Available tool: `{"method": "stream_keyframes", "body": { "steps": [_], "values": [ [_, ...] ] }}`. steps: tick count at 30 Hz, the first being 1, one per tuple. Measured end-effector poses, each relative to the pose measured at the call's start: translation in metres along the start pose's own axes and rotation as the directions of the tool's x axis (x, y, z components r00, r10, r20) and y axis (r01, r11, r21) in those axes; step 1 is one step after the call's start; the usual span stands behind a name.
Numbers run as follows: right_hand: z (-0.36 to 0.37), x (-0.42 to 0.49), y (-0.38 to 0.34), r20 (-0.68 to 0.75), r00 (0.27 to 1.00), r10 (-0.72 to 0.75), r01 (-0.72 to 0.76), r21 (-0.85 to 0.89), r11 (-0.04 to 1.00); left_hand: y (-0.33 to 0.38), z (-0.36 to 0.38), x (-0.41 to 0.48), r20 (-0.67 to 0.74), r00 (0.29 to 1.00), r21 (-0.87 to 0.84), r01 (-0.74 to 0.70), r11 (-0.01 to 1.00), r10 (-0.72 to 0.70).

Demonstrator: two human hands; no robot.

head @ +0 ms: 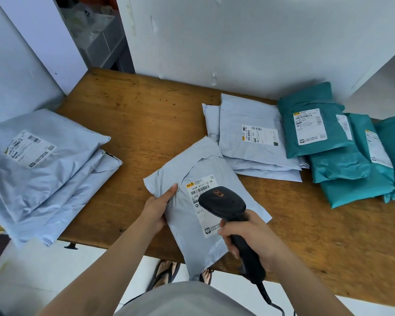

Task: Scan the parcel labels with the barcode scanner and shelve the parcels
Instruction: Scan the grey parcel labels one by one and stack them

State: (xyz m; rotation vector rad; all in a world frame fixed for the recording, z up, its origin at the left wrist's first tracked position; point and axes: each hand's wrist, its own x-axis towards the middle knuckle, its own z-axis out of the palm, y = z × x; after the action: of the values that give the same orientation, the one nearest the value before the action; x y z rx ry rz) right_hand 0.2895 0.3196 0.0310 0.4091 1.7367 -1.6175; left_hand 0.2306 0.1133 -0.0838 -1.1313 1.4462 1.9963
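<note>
Scanning a soft, crinkled pale grey parcel (185, 238) held over the tabletop's (135, 124) near edge. The left hand (156, 207) has a steadying grip on its left edge. The right hand (249, 233) has its grip wrapped round the black barcode scanner (224, 204), aimed at the white label (203, 187). More grey parcels (43, 160) lie to the left of it, and teal parcels (324, 137) to the right.

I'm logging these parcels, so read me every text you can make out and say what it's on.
"163A A111-12 78": label on the held grey parcel.
"A111": lower on that label.
Orange logo on the barcode scanner: too small to read.
Labels on the other grey parcels and teal parcels: blurred.
</note>
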Motion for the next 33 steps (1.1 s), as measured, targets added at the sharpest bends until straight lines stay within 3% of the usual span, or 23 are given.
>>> {"method": "stream_keyframes", "body": {
  "steps": [13, 18, 23, 27, 29, 31, 33],
  "values": [
    [0.002, -0.015, -0.002, 0.069, 0.996, -0.051, 0.052, -0.010, 0.999, -0.001, 0.000, 0.001, 0.049, 0.996, -0.069, -0.071, 0.995, 0.074],
    [0.000, -0.011, 0.004, -0.026, 0.993, -0.111, 0.113, 0.045, 0.993, 0.014, -0.007, -0.002, 0.028, 0.983, 0.003, -0.183, 0.983, 0.182],
    [-0.005, -0.005, 0.002, -0.038, 0.992, -0.123, 0.125, 0.061, 0.990, 0.064, -0.071, 0.006, -0.010, 0.940, 0.171, -0.335, 0.927, 0.341],
    [0.000, 0.002, 0.002, -0.029, 0.994, -0.102, 0.103, 0.059, 0.993, 0.093, -0.113, 0.022, -0.161, 0.861, 0.561, -0.323, 0.763, 0.483],
    [0.004, 0.006, 0.003, -0.019, 0.996, -0.088, 0.089, 0.053, 0.995, 0.096, -0.110, 0.023, -0.163, 0.832, 0.672, -0.300, 0.677, 0.531],
    [0.009, 0.008, 0.003, -0.014, 0.997, -0.070, 0.070, 0.045, 0.997, 0.090, -0.094, 0.017, -0.144, 0.777, 0.792, -0.281, 0.542, 0.613],
    [0.010, 0.009, 0.002, -0.022, 0.998, -0.061, 0.061, 0.032, 0.998, 0.081, -0.068, 0.003, -0.112, 0.674, 0.904, -0.235, 0.356, 0.730]
  ]
}}
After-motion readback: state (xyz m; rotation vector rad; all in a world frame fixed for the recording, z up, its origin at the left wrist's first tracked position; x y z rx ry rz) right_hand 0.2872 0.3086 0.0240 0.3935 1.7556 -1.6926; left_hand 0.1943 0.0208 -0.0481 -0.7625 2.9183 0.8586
